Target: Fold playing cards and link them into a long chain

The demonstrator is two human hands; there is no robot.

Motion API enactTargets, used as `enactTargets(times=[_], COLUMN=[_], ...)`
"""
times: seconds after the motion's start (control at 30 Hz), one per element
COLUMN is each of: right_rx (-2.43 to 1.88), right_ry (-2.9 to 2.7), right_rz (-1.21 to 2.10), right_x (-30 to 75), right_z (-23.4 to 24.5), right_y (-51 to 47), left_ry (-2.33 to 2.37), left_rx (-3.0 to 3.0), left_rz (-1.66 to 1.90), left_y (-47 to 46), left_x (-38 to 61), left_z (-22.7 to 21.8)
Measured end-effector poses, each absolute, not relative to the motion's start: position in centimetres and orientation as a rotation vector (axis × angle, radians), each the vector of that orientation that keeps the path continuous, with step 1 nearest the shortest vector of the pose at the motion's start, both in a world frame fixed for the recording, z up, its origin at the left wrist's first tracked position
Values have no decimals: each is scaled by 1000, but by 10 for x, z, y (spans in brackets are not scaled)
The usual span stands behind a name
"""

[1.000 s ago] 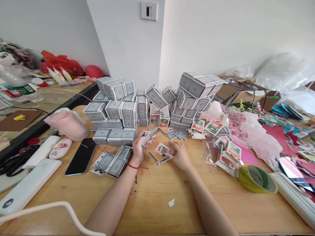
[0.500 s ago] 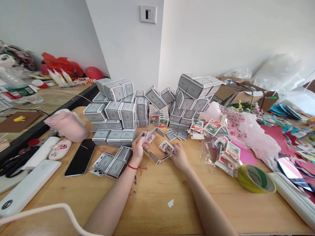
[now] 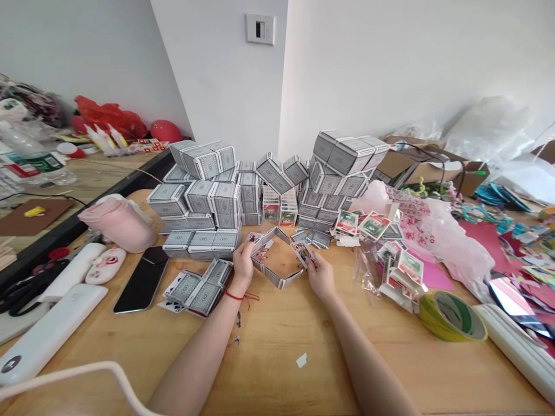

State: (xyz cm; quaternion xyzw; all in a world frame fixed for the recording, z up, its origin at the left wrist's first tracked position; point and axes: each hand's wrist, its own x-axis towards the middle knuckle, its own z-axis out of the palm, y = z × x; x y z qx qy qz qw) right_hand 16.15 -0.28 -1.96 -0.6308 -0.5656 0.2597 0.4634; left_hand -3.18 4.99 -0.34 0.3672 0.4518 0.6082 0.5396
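Between my hands, a hollow four-sided frame of folded playing cards (image 3: 275, 278) is held above the wooden table. My left hand (image 3: 243, 267) pinches its left corner. A face-up court card (image 3: 303, 253) is gripped in my right hand (image 3: 321, 275), at the open right side of the frame. Another face-up card (image 3: 260, 248) shows behind the left fingers. Left of my left wrist lie loose folded cards (image 3: 203, 287), backs up. Several grey card-back blocks are stacked at the left (image 3: 214, 242) and at the right (image 3: 353, 153), with two tilted blocks (image 3: 280, 172) bridging the gap.
Opened card boxes (image 3: 407, 271) and a yellow tape roll (image 3: 451, 318) lie on the right, before a crumpled plastic bag (image 3: 446, 231). A black phone (image 3: 141, 281), a pink pouch (image 3: 119, 222) and a white power strip (image 3: 56, 332) line the left. A paper scrap (image 3: 301, 360) lies in front.
My right hand has moved slightly right, drawing the court card from inside the frame to its right edge. My left hand keeps its hold on the frame.
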Motion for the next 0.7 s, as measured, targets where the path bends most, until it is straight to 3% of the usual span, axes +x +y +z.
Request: enactTargets(times=[0.7], right_rx=[-1583], right_ry=[-1517], right_rz=[362], right_x=[162], right_z=[-16], right_y=[-7], left_ry=[1056], left_rx=[850], left_rz=[1428], left_y=[49], left_x=[-32], left_z=[-2])
